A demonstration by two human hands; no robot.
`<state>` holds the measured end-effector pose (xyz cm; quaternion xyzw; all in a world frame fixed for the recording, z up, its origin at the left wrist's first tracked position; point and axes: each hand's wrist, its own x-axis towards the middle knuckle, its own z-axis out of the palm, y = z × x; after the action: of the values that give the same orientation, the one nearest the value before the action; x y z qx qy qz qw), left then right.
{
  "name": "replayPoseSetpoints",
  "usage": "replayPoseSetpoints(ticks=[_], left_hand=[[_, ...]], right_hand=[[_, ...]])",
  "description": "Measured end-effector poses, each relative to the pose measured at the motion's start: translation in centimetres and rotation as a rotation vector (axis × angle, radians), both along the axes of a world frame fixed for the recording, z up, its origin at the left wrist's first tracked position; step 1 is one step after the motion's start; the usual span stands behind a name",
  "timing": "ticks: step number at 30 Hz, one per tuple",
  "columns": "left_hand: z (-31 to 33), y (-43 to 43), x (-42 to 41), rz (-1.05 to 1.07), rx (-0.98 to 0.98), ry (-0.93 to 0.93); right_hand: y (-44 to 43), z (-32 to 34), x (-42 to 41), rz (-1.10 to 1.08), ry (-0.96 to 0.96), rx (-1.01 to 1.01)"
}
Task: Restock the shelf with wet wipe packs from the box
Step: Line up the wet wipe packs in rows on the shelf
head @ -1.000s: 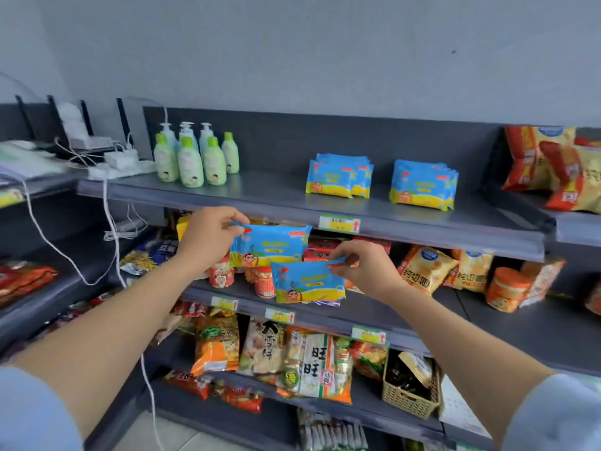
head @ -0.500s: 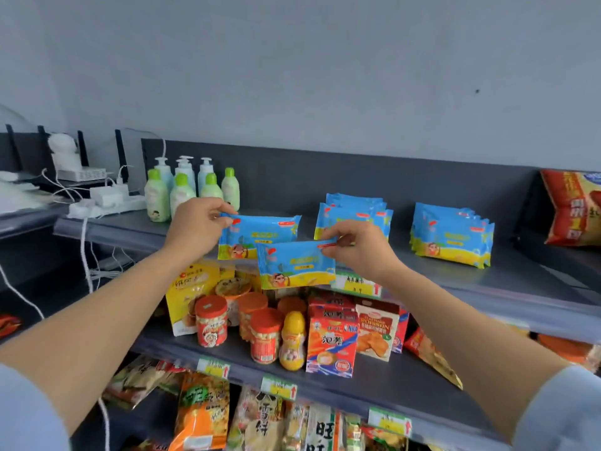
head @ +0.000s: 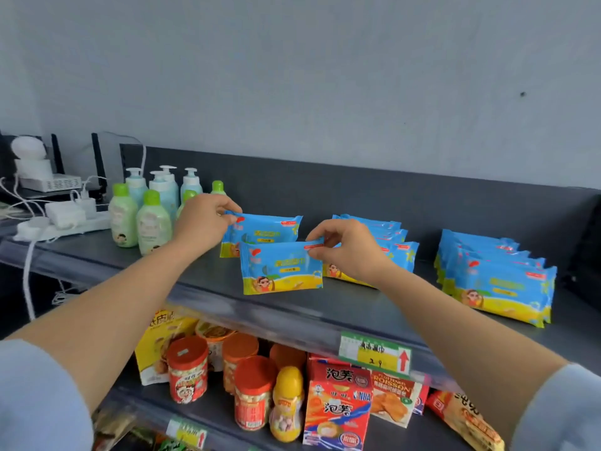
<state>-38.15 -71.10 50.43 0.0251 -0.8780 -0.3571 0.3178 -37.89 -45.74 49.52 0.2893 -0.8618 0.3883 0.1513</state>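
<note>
Centre of frame: left hand (head: 203, 224) pinches the upper left corner of the rear wet wipe pack (head: 265, 231). Right hand (head: 346, 250) pinches the upper right corner of the front wet wipe pack (head: 281, 271). Both packs are upright at the top shelf (head: 201, 278), front overlapping rear.

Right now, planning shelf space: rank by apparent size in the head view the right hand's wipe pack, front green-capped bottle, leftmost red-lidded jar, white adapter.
1. wipe pack, pinched by the right hand.
2. red-lidded jar and green-capped bottle: alike, jar nearer, so unranked.
3. white adapter.
</note>
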Motion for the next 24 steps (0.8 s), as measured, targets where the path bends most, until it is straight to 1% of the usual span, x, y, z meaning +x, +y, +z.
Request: replayPoseSetpoints(ticks=[4,10,18,24], left_hand=[[0.0,-0.6,-4.9,-0.032,-0.024,-0.023],[0.8,-1.8,-12.4,-0.143,-0.042,-0.100],[0.4,-1.5,-18.7,-0.232,-0.062,-0.173],[-0.4,-1.0,-22.4,-0.251,-0.047,-0.234]], right_hand=[[-1.5,0.1,-3.3,-0.022,-0.014,0.032],[-3.7,1.3,-7.8,-0.061,-0.029,0.098],[-4.7,2.1,-10.7,-0.097,-0.103,0.166],[-4.5,2.9,-12.1,-0.131,-0.117,0.232]])
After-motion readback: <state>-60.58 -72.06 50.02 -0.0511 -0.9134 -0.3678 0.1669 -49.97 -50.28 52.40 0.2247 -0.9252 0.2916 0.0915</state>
